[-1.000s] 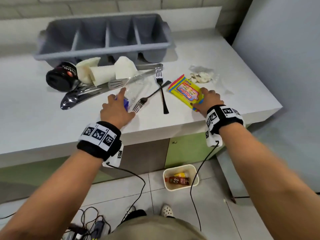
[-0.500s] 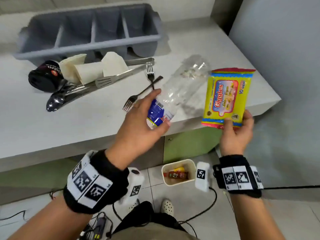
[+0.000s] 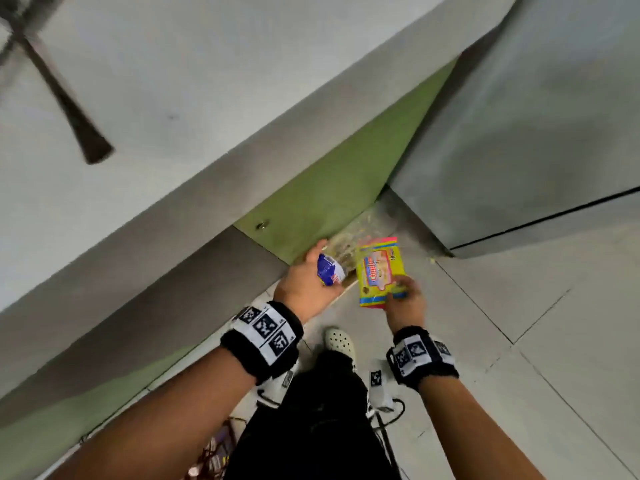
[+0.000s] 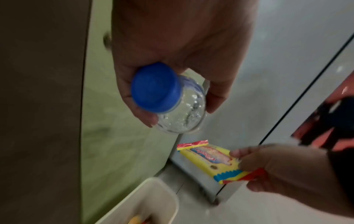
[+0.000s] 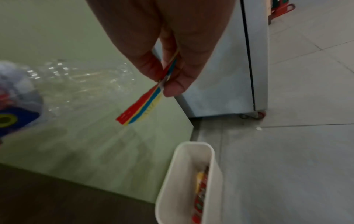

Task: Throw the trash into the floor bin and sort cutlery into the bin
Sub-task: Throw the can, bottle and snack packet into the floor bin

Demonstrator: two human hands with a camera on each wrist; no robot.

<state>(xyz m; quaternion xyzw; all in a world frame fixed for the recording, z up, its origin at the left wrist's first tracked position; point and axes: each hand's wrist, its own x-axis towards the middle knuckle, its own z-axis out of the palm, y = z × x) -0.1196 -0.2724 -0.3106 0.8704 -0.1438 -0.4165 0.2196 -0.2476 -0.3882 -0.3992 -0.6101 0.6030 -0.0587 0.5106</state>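
My left hand (image 3: pixel 313 278) grips a clear plastic bottle (image 3: pixel 332 268) by its neck end; its blue cap (image 4: pixel 156 87) faces the left wrist camera. Between thumb and fingers my right hand (image 3: pixel 403 296) pinches the bottom edge of a yellow snack packet (image 3: pixel 379 271), which shows edge-on in the right wrist view (image 5: pixel 141 106). Both hands hang low in front of the green cabinet door (image 3: pixel 332 188), above the floor. The white floor bin (image 5: pixel 184 181) stands below them with a red and yellow wrapper inside; in the head view my hands hide it.
The white counter (image 3: pixel 173 98) overhangs at upper left, with a dark cutlery handle (image 3: pixel 69 109) lying on it. A steel fridge (image 3: pixel 519 116) on wheels stands to the right. My shoe (image 3: pixel 341 341) and cables (image 3: pixel 214 452) are on the tiled floor.
Both hands have lifted the bottle and the packet off the counter and carried them down toward the floor. My head has tipped down, so the counter top has slid out of view.
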